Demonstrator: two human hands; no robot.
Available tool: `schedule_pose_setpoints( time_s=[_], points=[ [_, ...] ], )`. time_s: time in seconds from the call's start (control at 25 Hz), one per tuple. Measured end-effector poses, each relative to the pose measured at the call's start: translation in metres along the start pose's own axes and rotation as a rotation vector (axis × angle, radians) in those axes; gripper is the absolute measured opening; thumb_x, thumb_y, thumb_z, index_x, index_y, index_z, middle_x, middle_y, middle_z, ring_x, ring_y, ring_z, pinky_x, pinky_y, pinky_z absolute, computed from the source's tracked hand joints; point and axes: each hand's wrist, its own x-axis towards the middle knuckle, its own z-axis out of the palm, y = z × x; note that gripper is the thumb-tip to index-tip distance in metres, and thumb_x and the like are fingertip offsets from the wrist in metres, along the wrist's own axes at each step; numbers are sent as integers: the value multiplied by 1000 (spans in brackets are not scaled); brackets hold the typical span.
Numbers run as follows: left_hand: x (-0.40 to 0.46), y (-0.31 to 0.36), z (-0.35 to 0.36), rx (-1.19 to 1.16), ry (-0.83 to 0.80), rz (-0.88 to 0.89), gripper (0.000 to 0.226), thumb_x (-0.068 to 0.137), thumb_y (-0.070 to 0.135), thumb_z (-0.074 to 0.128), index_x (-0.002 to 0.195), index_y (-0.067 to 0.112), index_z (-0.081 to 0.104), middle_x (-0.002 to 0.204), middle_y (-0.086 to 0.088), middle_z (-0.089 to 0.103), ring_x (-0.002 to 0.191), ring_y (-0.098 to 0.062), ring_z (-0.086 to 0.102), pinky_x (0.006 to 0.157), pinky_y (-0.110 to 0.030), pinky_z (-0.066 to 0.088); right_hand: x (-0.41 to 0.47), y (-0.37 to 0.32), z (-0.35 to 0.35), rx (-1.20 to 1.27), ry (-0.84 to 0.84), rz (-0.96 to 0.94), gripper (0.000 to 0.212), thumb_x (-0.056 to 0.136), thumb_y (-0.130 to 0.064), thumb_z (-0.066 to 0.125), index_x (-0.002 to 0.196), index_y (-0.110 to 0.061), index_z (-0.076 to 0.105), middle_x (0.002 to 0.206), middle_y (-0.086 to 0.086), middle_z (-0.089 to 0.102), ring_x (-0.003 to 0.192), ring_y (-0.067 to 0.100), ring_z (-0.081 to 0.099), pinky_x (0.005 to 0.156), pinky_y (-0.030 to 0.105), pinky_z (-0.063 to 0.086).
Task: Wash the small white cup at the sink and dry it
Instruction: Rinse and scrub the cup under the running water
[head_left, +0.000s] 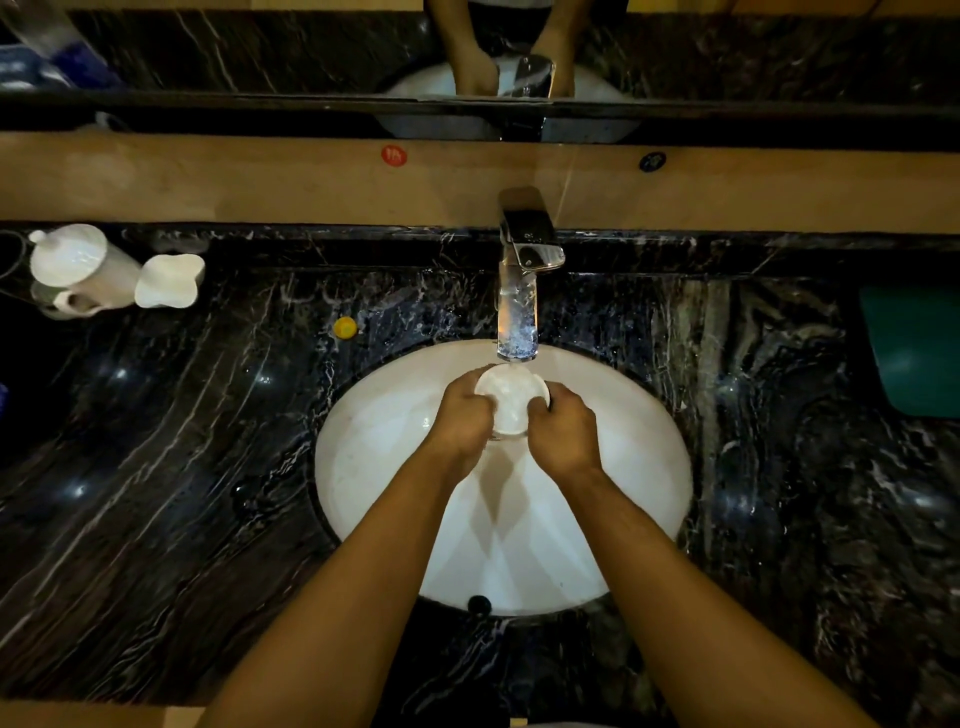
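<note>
The small white cup (511, 397) is held over the white oval sink basin (374, 447), just below the chrome faucet spout (517, 317). My left hand (462, 418) grips the cup's left side and my right hand (563, 431) grips its right side. The cup's mouth faces up toward the camera. A thin stream of water touches its far rim. Fingers of both hands hide the cup's lower wall.
Dark marble counter (182, 467) surrounds the basin. At the back left stand a white lidded pot (78, 260), a white dish (171, 280) and a mug (67, 304). A yellow cap (345, 327) lies near the basin. A green object (914, 353) sits at the right. A mirror is behind.
</note>
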Motion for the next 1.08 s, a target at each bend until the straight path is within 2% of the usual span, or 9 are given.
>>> schedule_pose_setpoints(
  time_s=[0.2, 0.4, 0.48, 0.6, 0.72, 0.8, 0.96, 1.04, 1.08],
  points=[
    [-2, 0, -9, -64, -173, -112, 63, 83, -24, 48, 138, 6, 52, 137, -22, 56, 122, -43, 58, 95, -56, 57, 10, -2, -10, 93, 31, 53, 30, 99, -32, 56, 118, -14, 69, 112, 4, 73, 100, 22, 65, 80, 28, 45],
    [-6, 0, -6, -189, -212, -110, 59, 82, -19, 66, 132, 12, 56, 133, -17, 59, 115, -38, 64, 79, -46, 63, 9, -4, -11, 276, -67, 126, 32, 89, -11, 64, 121, -15, 65, 114, 5, 71, 105, 25, 66, 92, 44, 57],
    [-7, -2, -2, -165, -135, -68, 47, 85, -10, 71, 121, 16, 58, 128, -15, 60, 107, -36, 67, 69, -42, 63, 10, -4, -8, 287, -63, 135, 32, 90, -10, 64, 122, -14, 65, 113, 4, 71, 103, 25, 67, 91, 44, 59],
    [-5, -4, 7, -50, 90, -5, 17, 100, 6, 56, 114, 16, 58, 119, -17, 64, 88, -36, 72, 55, -45, 63, 18, -4, 0, 334, -3, 218, 21, 96, -14, 60, 114, -10, 69, 108, 11, 74, 98, 31, 71, 86, 50, 61],
    [-3, -6, 10, 196, 257, 119, 22, 99, 10, 48, 118, 18, 56, 113, -13, 67, 85, -29, 71, 59, -47, 64, 22, -8, 12, 482, -98, 330, 21, 101, -18, 55, 112, -9, 70, 103, 14, 75, 85, 31, 72, 61, 40, 62],
    [-3, -10, 8, 387, 275, 224, 35, 93, 6, 49, 126, 17, 54, 114, -8, 67, 89, -22, 66, 68, -36, 62, 23, -10, 15, 514, -202, 392, 24, 104, -21, 50, 118, -15, 68, 101, 7, 73, 83, 23, 70, 53, 30, 58],
    [0, -20, -2, 462, 204, 292, 56, 84, -5, 57, 135, 16, 54, 118, -2, 63, 102, -20, 59, 71, -17, 50, 26, -5, 15, 569, -251, 355, 26, 106, -15, 43, 125, -16, 61, 120, 13, 67, 104, 33, 67, 67, 42, 62],
    [4, -22, -6, 372, 302, 265, 44, 87, -2, 62, 129, 13, 59, 116, -6, 67, 98, -22, 62, 62, -10, 51, 29, -2, 15, 519, -182, 226, 24, 103, -7, 48, 122, -13, 63, 122, 14, 68, 107, 34, 67, 80, 49, 62],
    [7, -24, -7, 320, 375, 235, 33, 91, 4, 64, 124, 10, 63, 114, -10, 70, 96, -26, 65, 65, -16, 57, 29, -3, 15, 502, -164, 174, 25, 100, -2, 51, 119, -13, 63, 120, 12, 69, 105, 31, 68, 79, 45, 63]
  ],
)
